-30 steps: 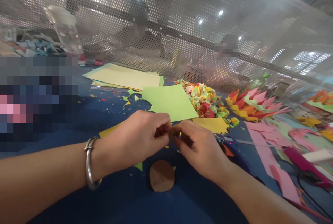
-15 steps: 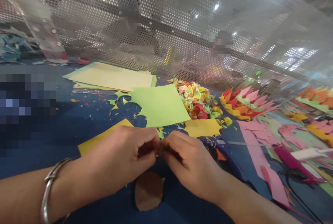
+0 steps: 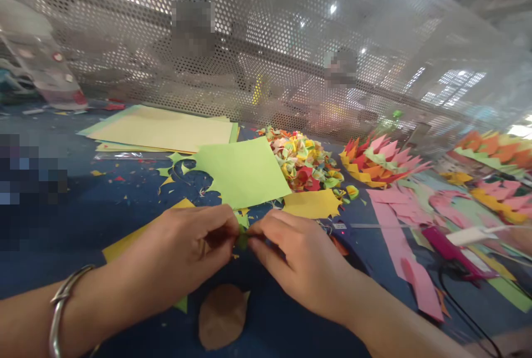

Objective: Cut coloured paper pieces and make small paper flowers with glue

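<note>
Left hand (image 3: 183,241): fingers curled in, their tips pinching a small green piece (image 3: 241,238) from its left side.
Right hand (image 3: 299,255): fingers drawn together at the piece's right edge; they seem to grip it too, though the tips are blurred.
Green piece: between the two hands, above the surface (image 3: 291,338); its shape is mostly hidden. Pulling unevenly could tear it, and a loose pinch could let it slip.
Brown disc (image 3: 223,316): on the surface, nearer the wearer, apart from both hands; a dropped piece could land on it.
Light green sheet (image 3: 245,172): just beyond the fingers, beside the crumpled paper pile (image 3: 305,158); a forward nudge might push it and scatter loose bits.
Blue tool (image 3: 351,236): beyond the right hand, partly hidden, with a red light showing; a sideways swing of the forearm could knock it.
</note>
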Tool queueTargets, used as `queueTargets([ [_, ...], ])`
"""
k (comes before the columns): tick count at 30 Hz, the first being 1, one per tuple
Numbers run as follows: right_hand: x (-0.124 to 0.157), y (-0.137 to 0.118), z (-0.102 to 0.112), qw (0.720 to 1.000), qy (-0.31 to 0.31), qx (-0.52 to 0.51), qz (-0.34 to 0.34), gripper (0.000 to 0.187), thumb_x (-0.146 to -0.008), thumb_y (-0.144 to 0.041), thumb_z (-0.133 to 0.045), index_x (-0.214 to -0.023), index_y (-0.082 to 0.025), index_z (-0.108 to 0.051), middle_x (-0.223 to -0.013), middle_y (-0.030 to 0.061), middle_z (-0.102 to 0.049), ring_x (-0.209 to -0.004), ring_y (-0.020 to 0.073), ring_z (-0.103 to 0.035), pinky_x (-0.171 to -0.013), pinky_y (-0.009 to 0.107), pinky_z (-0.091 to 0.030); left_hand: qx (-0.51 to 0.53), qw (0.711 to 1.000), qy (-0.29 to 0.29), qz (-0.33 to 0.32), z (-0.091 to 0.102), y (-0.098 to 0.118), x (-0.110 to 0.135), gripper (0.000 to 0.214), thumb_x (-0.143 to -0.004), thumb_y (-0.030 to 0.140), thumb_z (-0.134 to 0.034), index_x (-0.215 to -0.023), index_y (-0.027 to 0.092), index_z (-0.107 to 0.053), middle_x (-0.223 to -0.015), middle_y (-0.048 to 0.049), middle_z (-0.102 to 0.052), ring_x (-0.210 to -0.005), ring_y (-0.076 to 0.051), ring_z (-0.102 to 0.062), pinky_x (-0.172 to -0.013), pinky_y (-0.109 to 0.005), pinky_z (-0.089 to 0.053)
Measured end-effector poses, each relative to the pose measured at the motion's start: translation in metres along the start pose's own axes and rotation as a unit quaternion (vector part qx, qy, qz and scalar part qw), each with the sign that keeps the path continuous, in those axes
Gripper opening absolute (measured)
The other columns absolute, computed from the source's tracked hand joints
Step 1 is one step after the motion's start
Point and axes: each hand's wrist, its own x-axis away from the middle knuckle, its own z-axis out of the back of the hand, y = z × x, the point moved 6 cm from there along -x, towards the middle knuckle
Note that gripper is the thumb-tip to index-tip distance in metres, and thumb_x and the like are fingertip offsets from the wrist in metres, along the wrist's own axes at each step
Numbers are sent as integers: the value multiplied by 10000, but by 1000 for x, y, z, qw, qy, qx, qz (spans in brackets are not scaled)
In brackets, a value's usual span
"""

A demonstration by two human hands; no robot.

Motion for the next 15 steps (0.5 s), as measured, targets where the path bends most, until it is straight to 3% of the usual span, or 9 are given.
queueTargets([
  [6, 27, 20, 25, 990, -21, 104, -89, 116, -970, -218, -603, -971, -194, -716, -875, 47, -718, -793, 226, -691, -714, 342, -522, 44, 996, 48, 55, 13, -10, -7, 108, -814, 195, -552, -752, 221, -637, -647, 64, -673, -538, -83, -568, -557, -181, -437],
  [10, 76, 53, 47, 973, 36, 151, -170, 179, -975, -365, -562, -983, -241, -692, -896, 53, -738, -672, 214, -696, -556, 313, -513, 111, 987, 49, 104, 13, -19, -6, 63, -822, 246, -581, -796, 220, -632, -595, 61, -650, -459, -75, -502, -484, -171, -432],
  [12, 104, 73, 55, 957, 65, 176, -222, 219, -953, -444, -580, -960, -256, -693, -886, 62, -739, -657, 219, -697, -549, 318, -529, 130, 983, 49, 117, 13, -21, -6, 60, -822, 265, -594, -808, 220, -630, -592, 54, -641, -466, -81, -508, -470, -168, -435],
  [15, 135, 99, 55, 936, 63, 188, -292, 342, -903, -557, -607, -1062, -263, -680, -711, 22, -673, -510, 200, -631, -526, 334, -538, 137, 982, 52, 119, 12, -21, -6, 73, -830, 276, -596, -825, 217, -639, -659, 32, -667, -496, -86, -539, -473, -172, -440],
])
